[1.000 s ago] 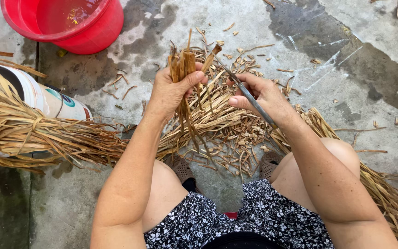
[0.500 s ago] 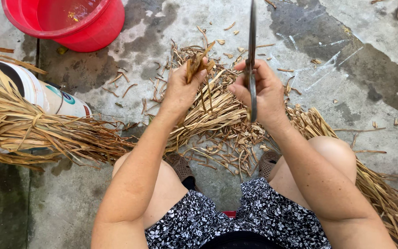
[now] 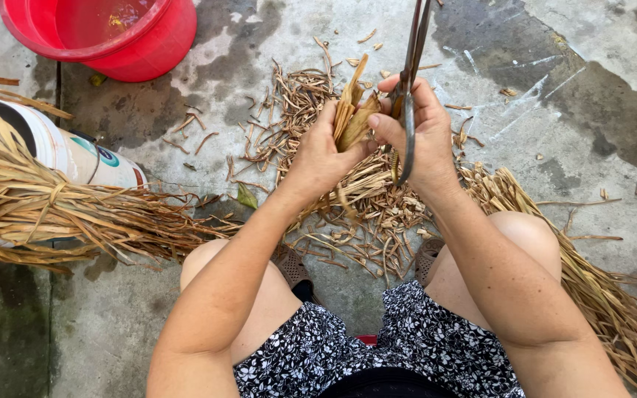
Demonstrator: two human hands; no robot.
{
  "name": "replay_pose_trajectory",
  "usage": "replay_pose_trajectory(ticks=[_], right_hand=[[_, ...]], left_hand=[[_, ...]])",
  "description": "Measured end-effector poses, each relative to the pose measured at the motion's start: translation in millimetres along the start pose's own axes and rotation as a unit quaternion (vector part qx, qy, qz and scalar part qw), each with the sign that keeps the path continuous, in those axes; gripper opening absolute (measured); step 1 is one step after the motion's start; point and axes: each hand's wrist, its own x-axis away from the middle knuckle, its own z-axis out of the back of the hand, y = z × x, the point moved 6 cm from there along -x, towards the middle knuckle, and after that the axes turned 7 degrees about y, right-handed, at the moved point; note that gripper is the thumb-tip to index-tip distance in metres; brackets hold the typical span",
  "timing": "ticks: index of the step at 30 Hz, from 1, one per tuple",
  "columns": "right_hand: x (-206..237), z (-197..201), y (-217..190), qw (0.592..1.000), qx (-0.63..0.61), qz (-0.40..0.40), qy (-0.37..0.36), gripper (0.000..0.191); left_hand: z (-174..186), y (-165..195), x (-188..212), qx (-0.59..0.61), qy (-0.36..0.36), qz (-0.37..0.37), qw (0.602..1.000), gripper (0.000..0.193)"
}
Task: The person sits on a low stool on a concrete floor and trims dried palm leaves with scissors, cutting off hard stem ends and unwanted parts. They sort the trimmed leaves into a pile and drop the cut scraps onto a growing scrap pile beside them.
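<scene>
A: What is held in the left hand (image 3: pixel 324 151)?

B: A small bundle of dry, tan leaf strips (image 3: pixel 353 118) is gripped there, fingers closed around its lower part, the cut ends pointing up and away. It is held above the grey concrete floor (image 3: pixel 569 110), over a scattered heap of short brown trimmings (image 3: pixel 348 221).

A: And the right hand (image 3: pixel 422 140)?

B: Its grip is closed on a pair of long dark metal scissors (image 3: pixel 409 88), which are held upright, the blades running up past the top edge of the view. The thumb is pressed against the bundle, so both hands are touching it.

A: What is seen around them?

B: A large sheaf of long straw-coloured dried leaves (image 3: pixel 53 214) is laid toward the left edge of the floor, across a white plastic bucket lying on its side (image 3: pixel 68 151). A red plastic basin (image 3: pixel 105 33) is set at the top left corner. More dried leaves (image 3: pixel 599 295) are spread beside the right knee.
</scene>
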Motion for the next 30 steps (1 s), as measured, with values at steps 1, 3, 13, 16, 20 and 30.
replay_pose_trajectory(ticks=[1, 3, 13, 16, 20, 30], right_hand=[[-3, 4, -2, 1.000, -0.010, -0.003, 0.000, 0.038], [-7, 9, -4, 1.000, -0.027, -0.010, -0.008, 0.038], [-4, 9, -10, 0.997, 0.059, 0.053, -0.011, 0.044], [3, 1, -9, 0.988, 0.141, 0.056, -0.018, 0.057], [16, -12, -2, 0.948, 0.313, 0.040, -0.044, 0.075], [13, -16, 8, 0.981, 0.173, -0.045, -0.071, 0.054]], left_hand=[[1, 2, 0, 0.081, -0.029, -0.017, 0.996, 0.049], [0, -1, 1, 0.199, -0.062, 0.008, 0.978, 0.049], [-2, -32, 0, 0.397, 0.029, 0.129, 0.908, 0.024], [7, -37, -3, 0.416, 0.086, 0.110, 0.898, 0.023], [19, -43, -7, 0.417, 0.149, 0.104, 0.891, 0.025], [14, -43, -8, 0.438, 0.103, 0.140, 0.882, 0.031]])
